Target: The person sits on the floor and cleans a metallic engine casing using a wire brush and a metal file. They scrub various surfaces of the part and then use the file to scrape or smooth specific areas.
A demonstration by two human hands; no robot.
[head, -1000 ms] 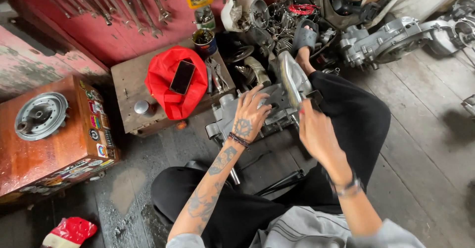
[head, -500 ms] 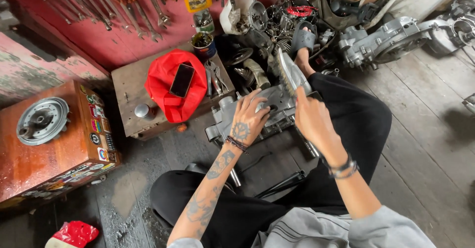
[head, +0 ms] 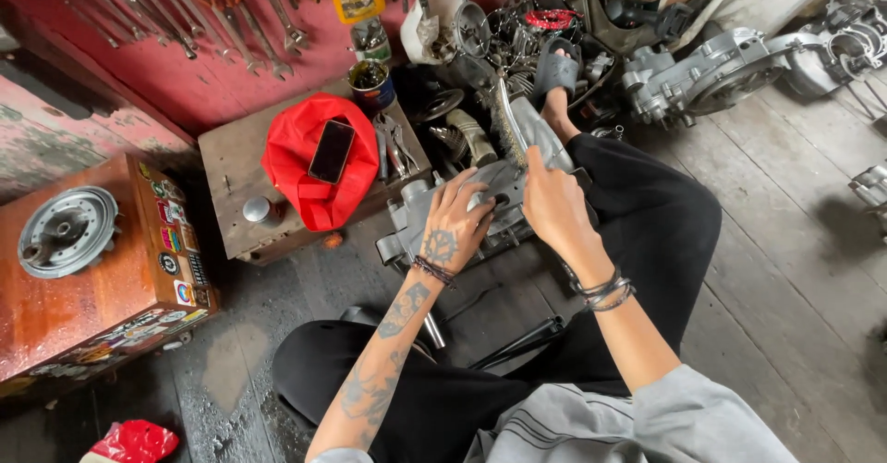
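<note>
Centrally, one grey metal engine casing (head: 420,218) lies on the dark floor (head: 277,306) between the seated person's legs, just off the front edge of a low wooden bench (head: 231,163). Left hand (head: 453,227): spread flat, fingers pressing the casing's top. Right hand (head: 547,200): closed around the handle of a wire brush (head: 505,130), bristles against the casing's far end. Bench holds a red cloth (head: 294,149) carrying a black phone (head: 331,151); pliers (head: 393,144) lie near its right edge.
</note>
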